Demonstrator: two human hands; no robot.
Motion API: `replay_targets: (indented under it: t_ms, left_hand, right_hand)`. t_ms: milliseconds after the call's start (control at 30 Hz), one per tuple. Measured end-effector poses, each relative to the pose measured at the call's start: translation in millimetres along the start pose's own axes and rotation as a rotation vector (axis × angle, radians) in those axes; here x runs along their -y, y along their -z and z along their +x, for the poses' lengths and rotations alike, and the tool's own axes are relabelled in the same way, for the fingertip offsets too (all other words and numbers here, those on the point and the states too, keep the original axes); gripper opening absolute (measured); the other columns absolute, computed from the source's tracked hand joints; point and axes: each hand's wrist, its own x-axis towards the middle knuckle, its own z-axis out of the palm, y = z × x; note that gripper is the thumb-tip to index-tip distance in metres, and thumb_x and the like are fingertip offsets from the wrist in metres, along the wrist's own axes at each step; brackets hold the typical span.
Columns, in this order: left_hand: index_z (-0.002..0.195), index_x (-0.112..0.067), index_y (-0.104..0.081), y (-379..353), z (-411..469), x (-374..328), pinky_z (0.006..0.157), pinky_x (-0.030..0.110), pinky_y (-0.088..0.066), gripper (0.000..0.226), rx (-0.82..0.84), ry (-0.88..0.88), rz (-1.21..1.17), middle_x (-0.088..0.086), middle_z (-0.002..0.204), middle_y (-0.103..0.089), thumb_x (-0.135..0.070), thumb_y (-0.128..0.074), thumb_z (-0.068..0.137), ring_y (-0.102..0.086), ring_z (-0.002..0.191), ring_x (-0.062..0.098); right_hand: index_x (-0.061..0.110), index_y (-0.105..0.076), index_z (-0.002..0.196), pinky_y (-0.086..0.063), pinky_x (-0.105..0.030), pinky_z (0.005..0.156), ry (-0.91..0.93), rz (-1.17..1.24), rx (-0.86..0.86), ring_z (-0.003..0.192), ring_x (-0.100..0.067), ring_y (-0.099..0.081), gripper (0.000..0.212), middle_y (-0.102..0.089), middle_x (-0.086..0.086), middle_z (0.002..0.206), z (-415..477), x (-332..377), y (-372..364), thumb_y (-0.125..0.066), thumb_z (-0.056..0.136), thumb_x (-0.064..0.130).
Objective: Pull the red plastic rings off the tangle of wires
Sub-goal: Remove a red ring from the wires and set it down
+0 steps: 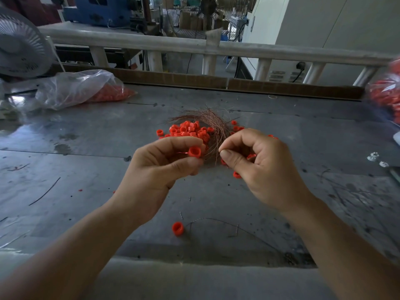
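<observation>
Freeing one ring above the counter (86, 148): the left hand (160, 167) has its grip pinched on a red ring (194, 152). The right hand (259, 167), just beside it, pinches strands of the wire tangle (213, 124) lying beyond. Next, probably: pull apart.

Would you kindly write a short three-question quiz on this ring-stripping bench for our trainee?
1. True or false: the left hand holds a red ring.
2. What does the right hand pinch? A) a loose ring B) strands of the wire tangle C) a screwdriver
3. Missing word: the fan stands at the far ____ of the table.
Key: 1 true; 2 B; 3 left.
</observation>
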Motion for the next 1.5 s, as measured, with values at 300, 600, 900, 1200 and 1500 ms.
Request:
replay_targets:
  t_ms: [300, 600, 900, 1200, 1500]
  left_hand:
    - [0.079, -0.016, -0.074, 0.3, -0.2, 3.1, 0.062, 0.019, -0.053, 0.024, 0.02, 0.023, 0.034, 0.005, 0.081, -0.072, 0.003, -0.069, 0.065, -0.066, 0.07, 0.011]
    - [0.089, -0.023, -0.075, 2.7, -1.6, 1.9, 0.064, 0.016, -0.052, 0.034, 0.072, 0.034, 0.079, -0.001, 0.083, -0.073, -0.005, -0.069, 0.061, -0.067, 0.073, 0.008]
    - [0.087, -0.022, -0.075, 0.6, -3.0, 1.2, 0.062, 0.016, -0.052, 0.035, 0.07, 0.057, 0.062, 0.0, 0.075, -0.072, -0.005, -0.06, 0.06, -0.065, 0.068, 0.009]
    - [0.089, -0.023, -0.074, 0.9, -2.3, 2.0, 0.065, 0.017, -0.053, 0.034, 0.074, 0.041, 0.095, 0.0, 0.077, -0.072, -0.001, -0.067, 0.064, -0.065, 0.068, 0.01]
    - [0.091, -0.026, -0.074, 4.4, -1.8, 3.7, 0.068, 0.018, -0.053, 0.034, 0.073, 0.032, 0.111, 0.001, 0.077, -0.072, -0.004, -0.07, 0.066, -0.065, 0.069, 0.01]
  right_hand:
    - [0.032, -0.057, 0.074, -0.04, -0.007, 0.058, 0.02, 0.016, -0.004, 0.064, 0.004, -0.055, 0.026, -0.056, 0.017, 0.069, -0.9, 2.1, 0.0, -0.063, 0.082, 0.008]
    - [0.024, -0.058, 0.077, -0.038, -0.005, 0.061, 0.066, -0.087, 0.019, 0.072, 0.003, -0.053, 0.02, -0.056, 0.014, 0.073, -3.5, 5.2, -3.7, -0.065, 0.08, 0.005]
    - [0.015, -0.064, 0.078, -0.036, -0.004, 0.062, 0.113, -0.144, 0.02, 0.07, 0.005, -0.051, 0.005, -0.053, 0.016, 0.073, -2.9, 4.0, -2.8, -0.061, 0.078, 0.011]
    - [0.014, -0.063, 0.078, -0.036, -0.004, 0.06, 0.094, -0.13, 0.02, 0.069, 0.006, -0.051, 0.005, -0.053, 0.015, 0.072, -4.0, 4.8, -3.6, -0.061, 0.079, 0.01]
    - [0.012, -0.064, 0.076, -0.037, -0.006, 0.059, 0.06, -0.135, 0.066, 0.068, 0.001, -0.05, 0.007, -0.054, 0.012, 0.07, -3.7, 5.5, -2.6, -0.064, 0.08, 0.006]
